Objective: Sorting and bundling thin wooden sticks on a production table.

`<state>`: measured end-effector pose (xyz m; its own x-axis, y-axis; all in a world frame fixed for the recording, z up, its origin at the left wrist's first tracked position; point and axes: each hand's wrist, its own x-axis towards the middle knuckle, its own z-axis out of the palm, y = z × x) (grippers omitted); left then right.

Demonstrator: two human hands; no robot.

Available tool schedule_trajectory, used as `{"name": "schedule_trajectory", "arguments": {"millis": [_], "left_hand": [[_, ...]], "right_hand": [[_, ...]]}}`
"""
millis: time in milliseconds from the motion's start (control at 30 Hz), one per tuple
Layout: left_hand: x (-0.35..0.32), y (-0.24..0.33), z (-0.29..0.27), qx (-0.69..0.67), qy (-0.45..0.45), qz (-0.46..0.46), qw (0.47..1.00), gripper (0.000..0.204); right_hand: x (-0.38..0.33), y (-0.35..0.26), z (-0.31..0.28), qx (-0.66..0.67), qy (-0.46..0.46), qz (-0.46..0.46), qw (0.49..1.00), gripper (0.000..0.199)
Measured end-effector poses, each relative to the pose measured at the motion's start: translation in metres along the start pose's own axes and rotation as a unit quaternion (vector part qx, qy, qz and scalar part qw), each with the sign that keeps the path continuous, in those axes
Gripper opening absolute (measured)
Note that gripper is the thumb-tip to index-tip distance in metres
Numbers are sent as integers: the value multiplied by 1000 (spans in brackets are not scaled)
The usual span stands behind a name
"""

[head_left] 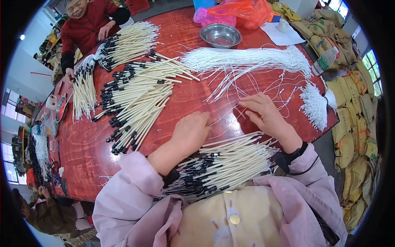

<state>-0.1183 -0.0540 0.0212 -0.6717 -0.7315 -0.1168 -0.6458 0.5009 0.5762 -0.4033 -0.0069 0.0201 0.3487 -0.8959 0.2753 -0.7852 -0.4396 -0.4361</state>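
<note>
My left hand point(191, 131) is closed above the red table, its fingertips partly hidden by the back of the hand. A thin white cord point(224, 119) runs from it toward my right hand point(265, 114), whose fingers are spread with the thumb apart. Close to my body, below both hands, lies a pile of thin cream rods point(234, 162) with black end pieces. Beyond my right hand a long bundle of white cords point(247, 59) stretches across the table, with several loose strands trailing toward me.
More black-tipped cream rods point(140, 96) are heaped at left centre. A co-worker point(88, 26) handles rods at the far left. A metal bowl point(220, 35), plastic bags point(242, 12), a bottle point(325, 61) and a tied white cord bundle point(314, 105) are around. Stacked sacks point(349, 103) line the right.
</note>
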Motion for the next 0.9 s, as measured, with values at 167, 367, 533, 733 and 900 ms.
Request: {"name": "schedule_trajectory", "arguments": {"millis": [167, 367, 533, 733, 900], "left_hand": [[20, -10, 31, 95, 106, 50, 989, 14], [6, -25, 14, 92, 79, 36, 992, 8], [-36, -47, -18, 19, 70, -35, 997, 7], [-63, -68, -23, 0, 99, -48, 994, 8], [-65, -69, -23, -4, 103, -46, 994, 9]], "right_hand": [[9, -11, 1, 7, 14, -15, 1000, 40], [8, -4, -4, 6, 14, -14, 1000, 40], [4, -1, 0, 12, 2, 7, 1000, 39], [11, -10, 24, -12, -27, -7, 1000, 43], [6, -17, 27, -53, -83, -50, 994, 54]]}}
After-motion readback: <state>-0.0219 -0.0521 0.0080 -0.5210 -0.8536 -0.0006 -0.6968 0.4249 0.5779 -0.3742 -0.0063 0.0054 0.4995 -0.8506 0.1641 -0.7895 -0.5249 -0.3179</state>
